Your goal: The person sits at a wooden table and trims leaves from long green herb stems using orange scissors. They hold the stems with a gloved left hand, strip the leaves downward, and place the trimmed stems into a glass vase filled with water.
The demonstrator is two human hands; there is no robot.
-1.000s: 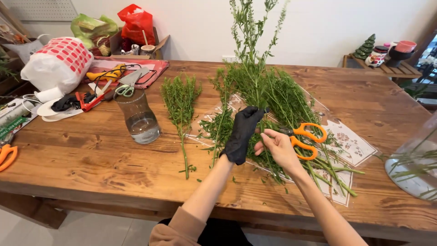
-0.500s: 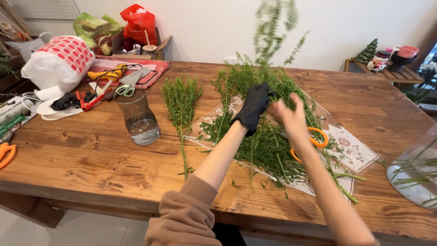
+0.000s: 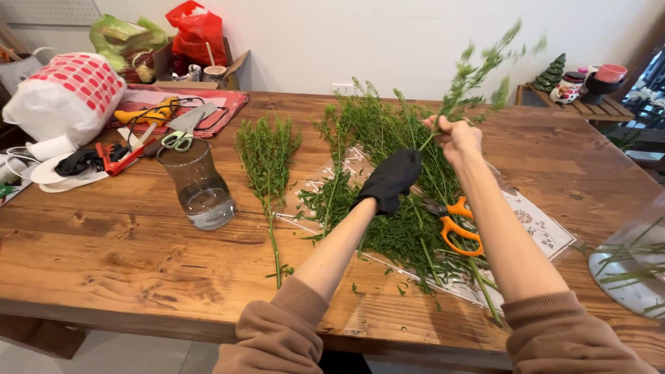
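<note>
Two hands: right hand clamped on one thin, feathery green stem, raised. Gloved left hand loosely curled, empty. One orange scissors on bench.

Green sprigs, orange-handled scissors, a black glove on the left hand, brown sleeves, a warm brown wood-grain tabletop, a red-and-white checked bag.

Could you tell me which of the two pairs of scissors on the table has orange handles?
The orange-handled scissors lie on the heap of green stems, below the raised right hand. The other pair, green-handled, lies behind the glass vase.
</note>
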